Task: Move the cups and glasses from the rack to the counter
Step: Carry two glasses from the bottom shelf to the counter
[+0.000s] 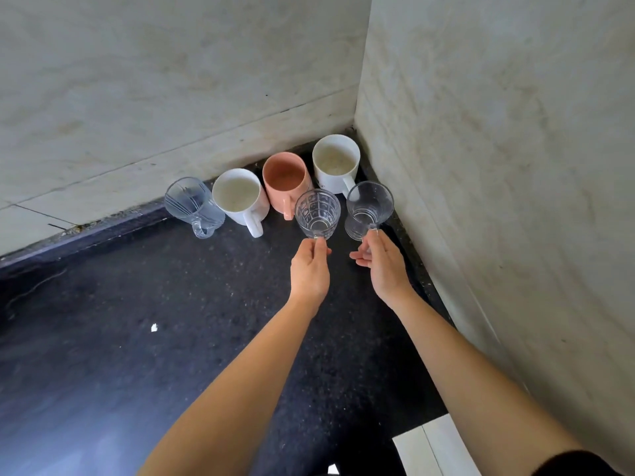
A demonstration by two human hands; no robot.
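Gripping clear glasses point(318, 214) (upright; empty)

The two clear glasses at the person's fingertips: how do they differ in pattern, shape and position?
The left glass has a moulded grid pattern on its wall; the right glass looks mostly plain, with rings near its base. The left glass tapers evenly downward; the right glass narrows to a waist above its foot. The left glass stands before the pink mug, the right glass nearer the side wall. Both are clear, upright, empty, each touched at its near rim by the left hand or right hand.
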